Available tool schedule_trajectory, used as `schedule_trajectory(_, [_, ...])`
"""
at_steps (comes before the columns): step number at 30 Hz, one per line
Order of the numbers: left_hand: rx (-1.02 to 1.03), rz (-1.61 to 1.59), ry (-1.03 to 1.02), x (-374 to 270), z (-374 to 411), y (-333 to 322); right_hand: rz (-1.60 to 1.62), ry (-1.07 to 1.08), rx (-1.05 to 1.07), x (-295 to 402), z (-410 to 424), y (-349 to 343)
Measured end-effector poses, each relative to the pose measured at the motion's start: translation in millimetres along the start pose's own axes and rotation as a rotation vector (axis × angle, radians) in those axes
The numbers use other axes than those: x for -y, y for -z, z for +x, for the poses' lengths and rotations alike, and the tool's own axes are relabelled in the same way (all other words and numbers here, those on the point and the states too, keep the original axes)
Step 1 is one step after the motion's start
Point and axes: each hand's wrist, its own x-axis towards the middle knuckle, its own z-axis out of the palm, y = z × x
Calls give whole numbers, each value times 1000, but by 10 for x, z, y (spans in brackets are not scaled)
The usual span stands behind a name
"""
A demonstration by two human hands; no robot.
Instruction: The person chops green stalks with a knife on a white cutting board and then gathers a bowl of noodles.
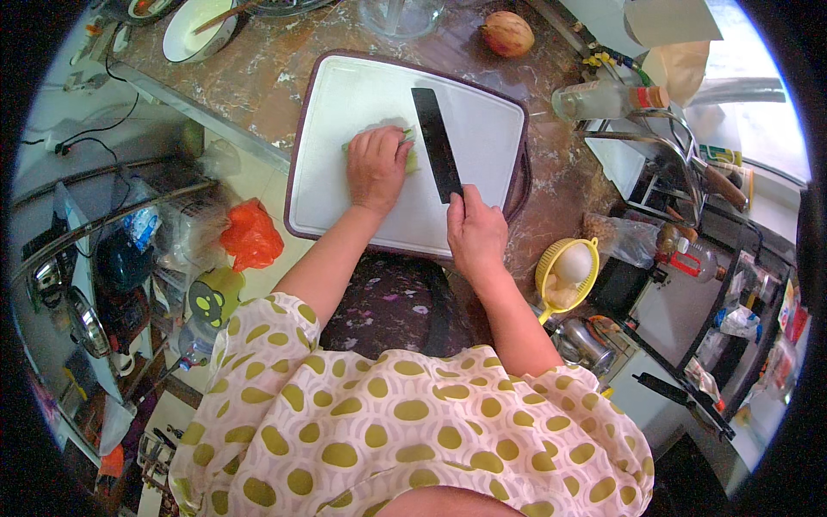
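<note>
A white cutting board [336, 200] with a dark maroon rim lies on the brown marbled counter. My left hand [378, 165] presses down on a pale green vegetable [411, 161] at the middle of the board. Fingers cover most of that vegetable, so its exact kind is hidden. In my right hand [477, 229] is the handle of a cleaver [436, 142] with a dark blade. The blade points away from me over the board, to the right of the vegetable and apart from it.
Beyond the board are a white bowl [184, 39] with chopsticks, a glass bowl [400, 16] and a yellowish-brown fruit [508, 33]. On the right stand a glass bottle [594, 101], a metal knife rack [672, 136] and a yellow strainer basket [541, 274] holding pale food. A red plastic bag [252, 234] is at left.
</note>
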Motion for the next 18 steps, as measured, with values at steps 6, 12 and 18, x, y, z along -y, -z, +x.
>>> schedule_trajectory(6, [-18,22,-25,4,23,17,-17,33,53,21,-17,-40])
schedule_trajectory(12, [-7,12,-9,7,17,12,-99,35,147,65,29,-2])
schedule_trajectory(18, [-14,3,-10,-6,19,38,-93,84,202,94,169,41])
